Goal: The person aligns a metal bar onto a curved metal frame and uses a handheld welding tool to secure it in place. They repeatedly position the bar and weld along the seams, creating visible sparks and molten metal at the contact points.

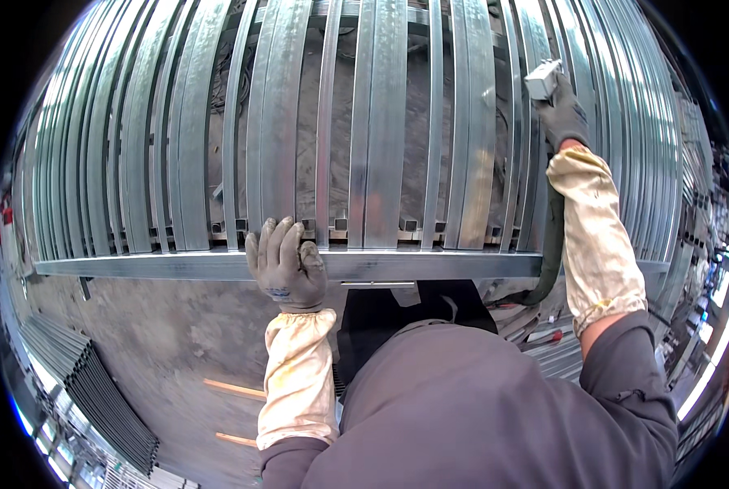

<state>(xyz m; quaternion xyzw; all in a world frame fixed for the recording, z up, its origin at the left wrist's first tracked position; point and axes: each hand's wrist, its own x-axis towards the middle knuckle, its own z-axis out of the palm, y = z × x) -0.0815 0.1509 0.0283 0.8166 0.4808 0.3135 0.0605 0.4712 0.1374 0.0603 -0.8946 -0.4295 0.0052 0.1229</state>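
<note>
A frame of long galvanised steel tubes (381, 130) lies flat in front of me, its slats running away from me and ending on a horizontal cross rail (136, 265). My left hand (285, 262), in a grey work glove with a cream sleeve guard, rests flat on that rail near the middle. My right hand (561, 114), gloved the same way, reaches far out over the slats at the upper right and grips a grey tool (543, 80). A dark hose (550, 253) runs from the tool back under my right forearm.
A stack of dark steel tubes (95, 391) lies on the concrete floor at the lower left. Two wooden sticks (234, 389) lie on the floor near my left arm. More metal profiles (690, 244) crowd the right side.
</note>
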